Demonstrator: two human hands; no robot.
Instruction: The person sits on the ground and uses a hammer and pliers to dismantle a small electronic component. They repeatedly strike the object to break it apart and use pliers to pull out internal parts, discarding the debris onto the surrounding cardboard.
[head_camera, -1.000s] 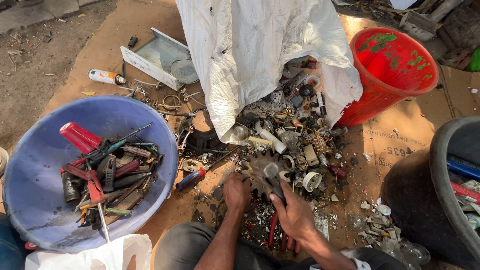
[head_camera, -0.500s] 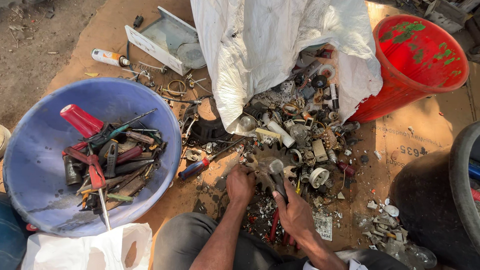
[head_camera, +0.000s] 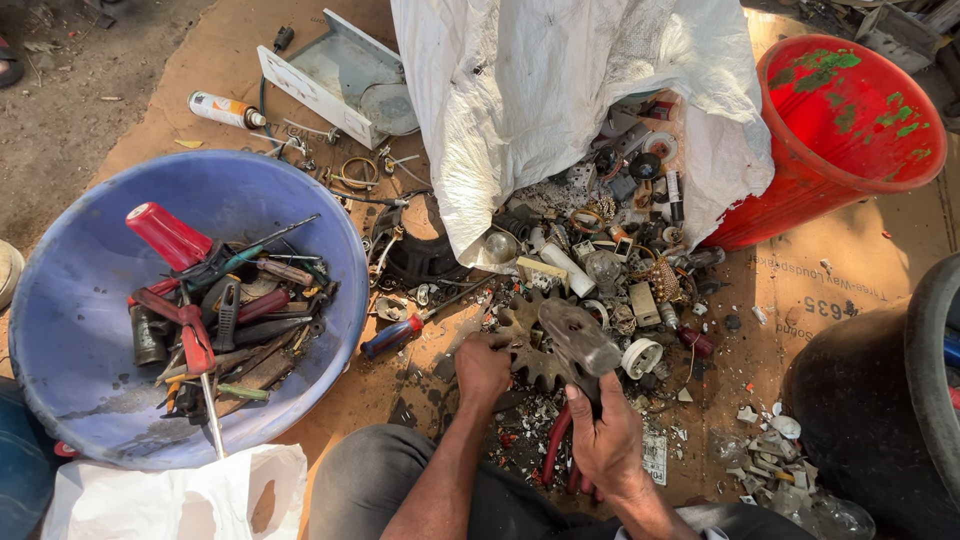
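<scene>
My right hand (head_camera: 606, 440) grips a flat grey metal part (head_camera: 578, 338) and holds it just above the scrap pile (head_camera: 610, 255). My left hand (head_camera: 483, 366) rests closed on the edge of a rusty toothed gear wheel (head_camera: 526, 352) lying in the pile beside that part. Red-handled pliers (head_camera: 553, 448) lie on the ground under my right hand. The scrap spills out of a white woven sack (head_camera: 560, 95) onto brown cardboard (head_camera: 830, 290).
A blue basin (head_camera: 70, 300) at left holds several screwdrivers, pliers and a red-capped can. A red bucket (head_camera: 850, 130) stands at the right, a black tub (head_camera: 925, 370) at the far right. A blue-handled screwdriver (head_camera: 395, 335), a white panel (head_camera: 335, 85) and a spray can (head_camera: 225, 110) lie around.
My right hand has lifted the grey metal part a little higher off the pile. My left hand stays at the gear wheel.
</scene>
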